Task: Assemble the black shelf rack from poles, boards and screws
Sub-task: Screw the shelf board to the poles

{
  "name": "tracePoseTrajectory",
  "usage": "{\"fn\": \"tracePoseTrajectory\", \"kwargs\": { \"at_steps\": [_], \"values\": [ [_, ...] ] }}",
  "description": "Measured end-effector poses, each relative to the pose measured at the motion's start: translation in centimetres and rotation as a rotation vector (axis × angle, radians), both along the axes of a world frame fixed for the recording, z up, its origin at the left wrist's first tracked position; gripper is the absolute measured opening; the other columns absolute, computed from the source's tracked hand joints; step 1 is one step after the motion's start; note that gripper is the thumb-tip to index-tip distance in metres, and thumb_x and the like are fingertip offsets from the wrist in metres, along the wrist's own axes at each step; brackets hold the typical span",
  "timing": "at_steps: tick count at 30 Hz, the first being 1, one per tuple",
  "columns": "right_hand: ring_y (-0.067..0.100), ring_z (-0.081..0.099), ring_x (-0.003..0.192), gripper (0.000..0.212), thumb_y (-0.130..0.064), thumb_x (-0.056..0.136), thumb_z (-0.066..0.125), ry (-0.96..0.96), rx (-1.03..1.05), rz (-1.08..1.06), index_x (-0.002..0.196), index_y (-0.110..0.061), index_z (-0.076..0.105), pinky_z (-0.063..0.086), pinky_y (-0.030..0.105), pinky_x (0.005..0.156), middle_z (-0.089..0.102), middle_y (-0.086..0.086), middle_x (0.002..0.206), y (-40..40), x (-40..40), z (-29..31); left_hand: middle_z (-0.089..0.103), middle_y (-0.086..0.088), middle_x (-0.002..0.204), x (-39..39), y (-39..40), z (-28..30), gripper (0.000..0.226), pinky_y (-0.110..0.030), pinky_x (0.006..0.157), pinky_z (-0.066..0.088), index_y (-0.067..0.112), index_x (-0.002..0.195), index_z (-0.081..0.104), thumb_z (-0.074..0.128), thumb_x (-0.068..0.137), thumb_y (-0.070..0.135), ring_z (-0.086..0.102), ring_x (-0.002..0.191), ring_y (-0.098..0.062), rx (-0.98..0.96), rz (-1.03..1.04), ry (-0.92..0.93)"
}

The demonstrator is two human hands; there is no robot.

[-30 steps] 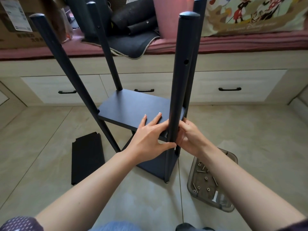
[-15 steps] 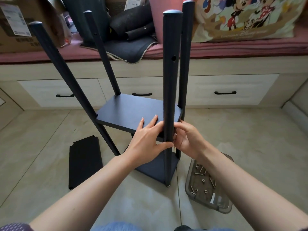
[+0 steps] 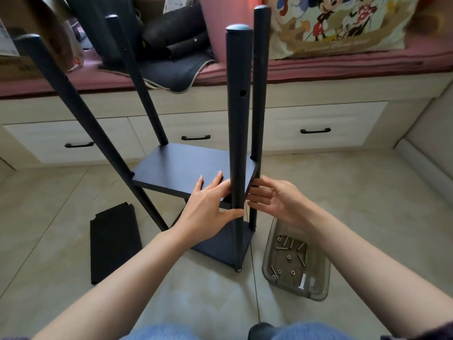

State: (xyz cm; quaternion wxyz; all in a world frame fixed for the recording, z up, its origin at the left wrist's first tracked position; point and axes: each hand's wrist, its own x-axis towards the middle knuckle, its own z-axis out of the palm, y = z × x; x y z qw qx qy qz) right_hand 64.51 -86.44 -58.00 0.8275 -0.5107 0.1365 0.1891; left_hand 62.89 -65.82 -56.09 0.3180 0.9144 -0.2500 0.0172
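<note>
Fingers on my right hand (image 3: 277, 201) are letting go, spreading open at 3 o'clock of the near pole (image 3: 239, 133), while my left hand (image 3: 210, 204) keeps gripping the pole against the middle board (image 3: 186, 171), so this corner's feeling seated.

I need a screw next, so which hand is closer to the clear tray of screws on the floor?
Right. The right hand hovers by the near pole, directly above the clear tray. The left hand, gripping the pole and middle board, sits across the pole from it.
</note>
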Motion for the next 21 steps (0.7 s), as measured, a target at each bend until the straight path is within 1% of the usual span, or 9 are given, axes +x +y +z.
{"fn": "tracePoseTrajectory", "kwargs": {
  "at_steps": [4,7,8,11,12,13,15,17,21],
  "values": [
    [0.031,0.070,0.096,0.027,-0.012,0.102,0.048,0.122,-0.274,-0.055,0.118,0.006,0.061,0.057,0.039,0.084,0.070,0.023,0.109,-4.3,-1.8,-4.3,0.056,0.001,0.145,0.0,-0.3,-0.6,0.058,-0.033,0.121,-0.004,0.024,0.141,0.051,0.074,0.089,0.033,0.045,0.141,-0.020,0.011,0.008,0.000],
    [0.032,0.069,0.095,0.024,-0.008,0.100,0.053,0.205,-0.536,0.035,0.115,0.007,0.063,0.056,0.042,0.089,0.070,0.023,0.107,-6.4,-3.7,-7.8,0.059,0.001,0.142,0.2,-0.5,-0.4,0.058,-0.030,0.119,-0.005,0.021,0.141,0.051,0.074,0.088,0.031,0.044,0.142,-0.020,0.009,0.030,0.009],
    [0.030,0.069,0.091,0.022,-0.006,0.100,0.053,0.220,-0.615,0.069,0.114,0.008,0.063,0.057,0.040,0.087,0.070,0.024,0.107,-6.9,-4.2,-9.0,0.059,0.001,0.141,0.2,-0.5,-0.4,0.060,-0.030,0.119,-0.005,0.022,0.142,0.050,0.074,0.088,0.030,0.043,0.143,-0.020,0.010,0.035,0.010],
    [0.022,0.062,0.069,0.021,0.001,0.097,0.053,0.251,-0.827,0.160,0.113,0.011,0.062,0.054,0.027,0.060,0.067,0.025,0.094,-7.5,-5.0,-12.4,0.060,0.002,0.140,0.2,-0.6,-0.3,0.065,-0.036,0.123,-0.003,0.024,0.147,0.046,0.074,0.088,0.029,0.042,0.143,-0.020,0.026,0.040,0.011],
    [0.021,0.061,0.067,0.020,0.002,0.095,0.055,0.246,-0.913,0.206,0.112,0.009,0.064,0.052,0.026,0.058,0.067,0.022,0.090,-7.6,-5.1,-13.5,0.060,0.002,0.140,0.1,-0.6,-0.3,0.066,-0.039,0.125,-0.002,0.024,0.147,0.045,0.074,0.088,0.029,0.042,0.143,-0.020,0.029,0.040,0.015],
    [0.021,0.062,0.070,0.020,0.001,0.093,0.058,0.234,-1.012,0.263,0.110,0.005,0.067,0.053,0.029,0.063,0.069,0.019,0.091,-7.7,-5.0,-14.6,0.061,0.002,0.140,0.1,-0.6,-0.3,0.067,-0.042,0.126,-0.001,0.024,0.148,0.044,0.073,0.088,0.029,0.041,0.144,-0.019,0.029,0.041,0.021],
    [0.022,0.065,0.088,0.019,-0.003,0.091,0.062,0.213,-1.186,0.393,0.108,-0.002,0.069,0.051,0.029,0.077,0.071,0.016,0.105,-7.7,-4.8,-16.4,0.061,0.003,0.138,0.1,-0.6,-0.3,0.067,-0.043,0.126,0.000,0.024,0.148,0.045,0.074,0.088,0.029,0.041,0.144,-0.018,0.027,0.045,0.025],
    [0.025,0.063,0.106,0.019,-0.008,0.093,0.060,0.206,-1.298,0.489,0.111,-0.005,0.064,0.045,0.027,0.081,0.066,0.013,0.118,-7.5,-4.9,-18.1,0.062,0.004,0.138,0.1,-0.6,-0.2,0.066,-0.043,0.126,0.000,0.026,0.147,0.045,0.074,0.088,0.029,0.041,0.144,-0.017,0.026,0.046,0.025],
    [0.031,0.058,0.116,0.030,-0.010,0.096,0.053,0.196,-1.403,0.592,0.125,-0.005,0.056,0.045,0.031,0.089,0.058,0.017,0.127,-6.8,-5.1,-20.8,0.060,0.004,0.140,0.0,-0.7,0.1,0.065,-0.037,0.125,-0.001,0.043,0.140,0.040,0.074,0.087,0.029,0.043,0.142,-0.012,0.016,0.040,0.026]
  ]
}}
